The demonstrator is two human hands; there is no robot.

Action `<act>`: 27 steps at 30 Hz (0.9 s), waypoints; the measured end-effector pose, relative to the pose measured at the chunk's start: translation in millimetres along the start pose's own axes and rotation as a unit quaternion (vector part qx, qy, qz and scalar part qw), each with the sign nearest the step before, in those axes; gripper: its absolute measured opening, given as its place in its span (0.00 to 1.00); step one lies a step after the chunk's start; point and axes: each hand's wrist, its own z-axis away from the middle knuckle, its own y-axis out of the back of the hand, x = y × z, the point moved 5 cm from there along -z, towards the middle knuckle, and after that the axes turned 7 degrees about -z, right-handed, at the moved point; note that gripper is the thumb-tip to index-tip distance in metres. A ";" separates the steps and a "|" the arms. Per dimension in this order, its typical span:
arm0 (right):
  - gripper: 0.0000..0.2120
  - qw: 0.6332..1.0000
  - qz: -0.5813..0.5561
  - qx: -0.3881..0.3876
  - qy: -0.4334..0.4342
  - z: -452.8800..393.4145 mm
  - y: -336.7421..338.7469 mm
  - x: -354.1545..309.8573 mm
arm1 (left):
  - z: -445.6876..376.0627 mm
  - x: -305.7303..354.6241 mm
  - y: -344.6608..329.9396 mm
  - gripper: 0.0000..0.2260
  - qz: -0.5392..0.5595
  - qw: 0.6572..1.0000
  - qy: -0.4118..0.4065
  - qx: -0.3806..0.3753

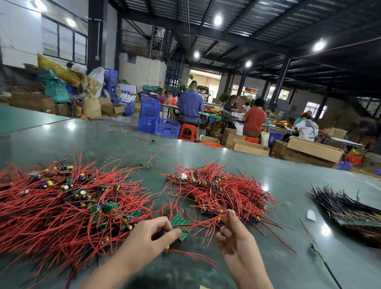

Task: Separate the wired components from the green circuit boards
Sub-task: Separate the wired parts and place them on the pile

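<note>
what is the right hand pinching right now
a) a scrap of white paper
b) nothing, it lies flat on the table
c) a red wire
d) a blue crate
c: the right hand pinches a red wire that runs across to the green circuit board at the left hand.

Readable text: none anywhere in view.
Green circuit boards [178, 221] between the hands: any print too blurred to read.
Capacitors in the red-wire pile [62, 208] left of the left hand: markings too small to make out.
Cardboard boxes [313, 149] far beyond the right hand: no legible labels.
Blue crates [150, 115] far ahead of the hands: no legible marks.
</note>
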 end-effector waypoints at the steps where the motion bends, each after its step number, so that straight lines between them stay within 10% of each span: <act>1: 0.09 1.000 0.004 0.009 -0.001 -0.2 0.5 -1.6 | 0.6 3.6 -2.6 0.12 0.053 0.998 0.000 -0.020; 7: 0.29 0.996 0.051 -0.059 -0.041 7.5 -15.2 17.9 | -1.2 11.6 -9.6 0.04 0.216 0.975 0.017 -0.052; 12: 0.07 0.972 0.208 -0.111 0.012 16.6 -18.5 25.9 | 1.7 11.0 -22.6 0.06 0.181 0.980 0.013 -0.078; 22: 0.08 0.952 0.259 -0.090 0.139 22.9 -22.4 7.8 | 2.9 6.7 -30.5 0.19 0.035 0.995 -0.001 -0.097; 27: 0.07 0.957 0.248 -0.076 0.129 21.0 -18.4 8.8 | 6.5 6.5 -32.0 0.10 -0.153 0.983 -0.058 -0.084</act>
